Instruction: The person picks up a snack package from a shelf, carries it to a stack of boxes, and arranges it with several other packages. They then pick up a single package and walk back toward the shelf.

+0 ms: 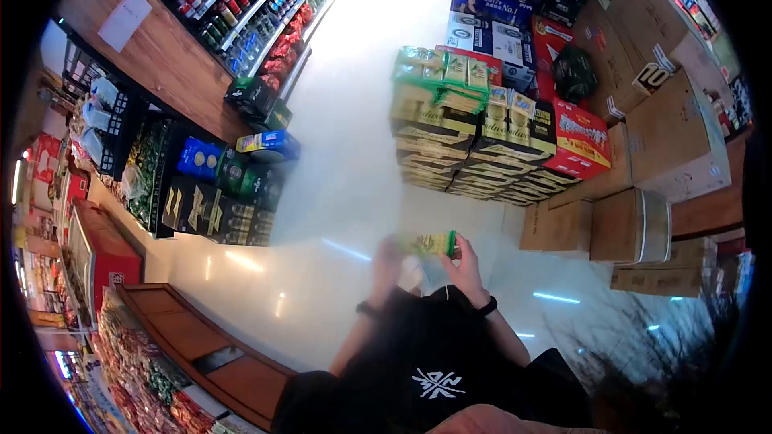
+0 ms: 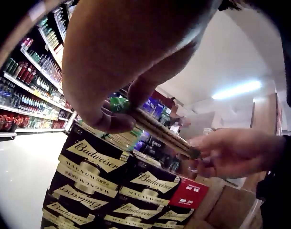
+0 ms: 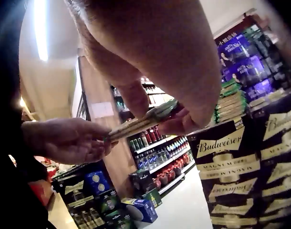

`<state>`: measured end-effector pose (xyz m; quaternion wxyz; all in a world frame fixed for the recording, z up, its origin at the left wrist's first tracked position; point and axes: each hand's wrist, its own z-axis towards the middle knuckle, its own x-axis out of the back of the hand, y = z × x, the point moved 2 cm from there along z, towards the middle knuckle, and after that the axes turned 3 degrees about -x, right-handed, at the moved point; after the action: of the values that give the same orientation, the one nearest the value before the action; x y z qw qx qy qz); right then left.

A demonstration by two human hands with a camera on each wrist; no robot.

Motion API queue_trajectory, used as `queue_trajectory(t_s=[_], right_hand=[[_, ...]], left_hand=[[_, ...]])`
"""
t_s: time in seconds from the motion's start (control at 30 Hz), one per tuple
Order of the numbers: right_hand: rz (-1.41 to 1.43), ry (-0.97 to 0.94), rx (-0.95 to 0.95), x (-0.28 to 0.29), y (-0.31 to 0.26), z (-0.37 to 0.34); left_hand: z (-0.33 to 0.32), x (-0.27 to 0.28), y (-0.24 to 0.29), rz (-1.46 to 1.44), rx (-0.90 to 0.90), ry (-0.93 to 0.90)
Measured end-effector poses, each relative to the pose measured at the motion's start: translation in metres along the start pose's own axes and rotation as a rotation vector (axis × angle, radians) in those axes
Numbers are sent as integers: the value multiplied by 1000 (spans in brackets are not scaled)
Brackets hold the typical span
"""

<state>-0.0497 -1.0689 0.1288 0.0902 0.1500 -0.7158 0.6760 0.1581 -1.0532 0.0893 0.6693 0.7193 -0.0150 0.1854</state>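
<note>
Before the black shirt (image 1: 438, 345): I see a flat yellow packet with green ends (image 1: 430, 243), held up over the pale floor (image 1: 354, 193), touching nothing but the two hands.
Packet's long axis: sideways across the body, one end to each hand; the head view gives me its broad printed face, both wrist views nearly its edge.
Left hand (image 1: 388, 261): blurred from above, but its wrist view shows me thumb and fingers pinching the near green end.
Right hand (image 1: 464, 264): thumb and fingers pinch the opposite end, with hardly any gap beyond the packet's thickness.
Budweiser cartons (image 1: 434, 141): ahead and somewhat rightward, well apart from the packet, topped by similar green-edged packets (image 3: 230, 106); I judge the right hand nearer.
Hinge of the coming move: as I read it, neither hand must reach; what matters is which end lets go or turns first.
</note>
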Motion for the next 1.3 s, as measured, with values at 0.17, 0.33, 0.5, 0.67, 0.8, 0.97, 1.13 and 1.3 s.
queue_trajectory(t_s=[0.17, 0.33, 0.5, 0.67, 0.8, 0.97, 1.13, 1.3], right_hand=[[-21, 37, 98, 7, -2, 45], [-81, 106, 185, 23, -21, 82], [-80, 140, 169, 39, -30, 130], [-172, 118, 130, 51, -15, 192], [-22, 137, 139, 64, -31, 242], [-174, 54, 174, 103, -48, 304], [-317, 75, 303, 136, -47, 356], [-341, 18, 166, 166, -66, 400]], left_hand=[[41, -7, 31, -186, 77, -46], [78, -17, 55, -232, 63, -72], [121, -33, 56, -252, 100, -109], [180, -48, 73, -94, 54, -72], [225, -65, 89, -137, 69, -43], [279, -90, 126, -114, -64, -82], [319, -119, 162, 90, -65, -92], [356, -142, 176, 197, -282, -78]])
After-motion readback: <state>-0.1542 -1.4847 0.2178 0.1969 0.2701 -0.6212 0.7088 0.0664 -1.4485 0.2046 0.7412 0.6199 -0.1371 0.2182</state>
